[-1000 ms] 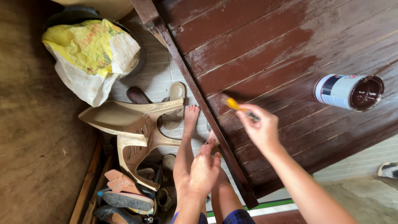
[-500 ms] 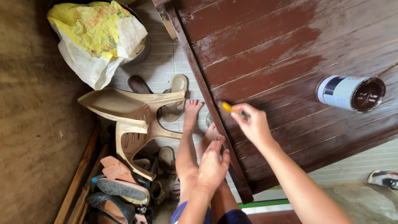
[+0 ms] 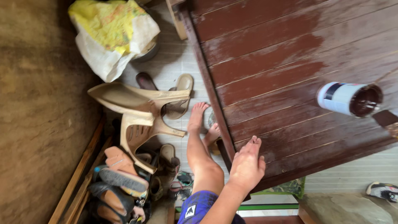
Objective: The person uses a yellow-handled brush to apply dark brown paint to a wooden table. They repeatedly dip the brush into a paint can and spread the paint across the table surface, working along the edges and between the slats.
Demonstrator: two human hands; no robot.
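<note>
The left hand point(image 3: 247, 164) lies flat and unclenched, holding nothing, on the near edge of the brown wooden surface point(image 3: 290, 62) at about six o'clock. The right hand is out of view, so its state cannot be told. A dark shape at three o'clock may be the paintbrush point(image 3: 385, 118), just beside the open paint can point(image 3: 350, 98). Bare feet point(image 3: 199, 114) stand on the tiled floor at nine o'clock of the hand, near a tipped plastic chair point(image 3: 141, 112). Painting well would mean keeping that palm off the glossy wet boards and following the grain.
</note>
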